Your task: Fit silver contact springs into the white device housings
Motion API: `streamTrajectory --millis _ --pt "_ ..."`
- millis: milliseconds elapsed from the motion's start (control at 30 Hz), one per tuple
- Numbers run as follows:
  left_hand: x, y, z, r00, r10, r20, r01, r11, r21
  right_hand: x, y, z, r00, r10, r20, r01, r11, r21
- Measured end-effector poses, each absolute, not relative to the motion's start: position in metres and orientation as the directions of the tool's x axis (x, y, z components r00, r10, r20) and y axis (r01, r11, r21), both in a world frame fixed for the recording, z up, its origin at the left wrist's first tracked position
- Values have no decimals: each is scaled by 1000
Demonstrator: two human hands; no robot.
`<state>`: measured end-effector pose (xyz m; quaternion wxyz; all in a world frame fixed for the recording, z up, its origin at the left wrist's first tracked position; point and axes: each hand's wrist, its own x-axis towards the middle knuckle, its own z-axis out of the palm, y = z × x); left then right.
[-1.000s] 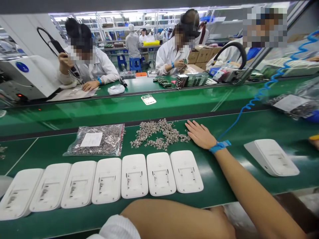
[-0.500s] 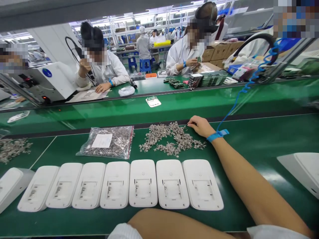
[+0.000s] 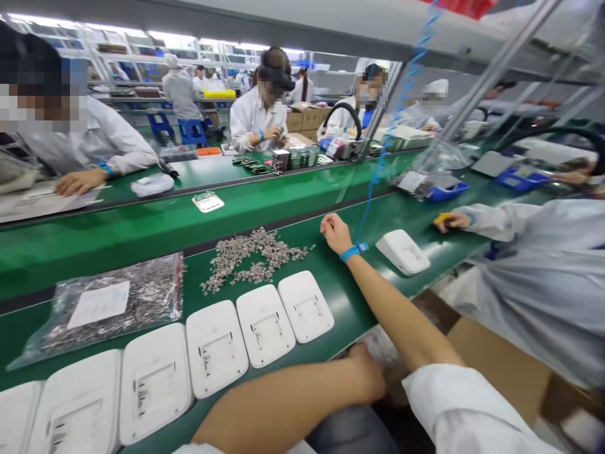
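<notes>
My right hand [image 3: 336, 233], with a blue wrist strap [image 3: 353, 251], hovers over the green bench just right of a pile of small metal clips [image 3: 255, 255]. Its fingers are curled together, and whatever they may hold is hidden. My left forearm crosses low in front of me. My left hand [image 3: 367, 372] is below the bench edge, blurred, its fingers hidden, close to some clear plastic. A row of white plastic housings [image 3: 306, 306] lies on the bench, their recessed compartments facing up. A clear bag of metal clips [image 3: 151, 296] rests behind the row.
Another white housing [image 3: 404, 252] stands right of my right arm. A coiled blue cord [image 3: 378, 164] runs up from the strap. Beyond the bench, a green conveyor [image 3: 283, 195] carries a white part [image 3: 208, 202]. A co-worker's hand [image 3: 451, 221] holds something yellow. A cardboard box [image 3: 501, 366] sits below right.
The view has swung right. My right hand has moved slightly away from the clip pile. My left hand has come into view below the bench edge.
</notes>
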<state>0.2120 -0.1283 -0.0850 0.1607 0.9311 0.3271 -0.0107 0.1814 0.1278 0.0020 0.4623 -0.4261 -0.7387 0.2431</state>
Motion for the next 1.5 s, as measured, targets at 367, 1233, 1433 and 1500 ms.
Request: streamTrajectory --millis 367,1233,1433,1500 --pt "190 -125 -70 893 392 -222 420 -902 99 334 73 31 21 849 527 836 274 -476" --pt "182 -123 -2 333 847 414 894 -423 147 323 -5 74 -658 711 248 658 703 -269" --pt "179 -126 5 376 832 407 852 -483 201 322 -4 74 -674 653 346 586 758 -287" --pt "179 -126 5 371 834 409 857 -477 194 320 -5 74 -658 654 372 583 756 -297"
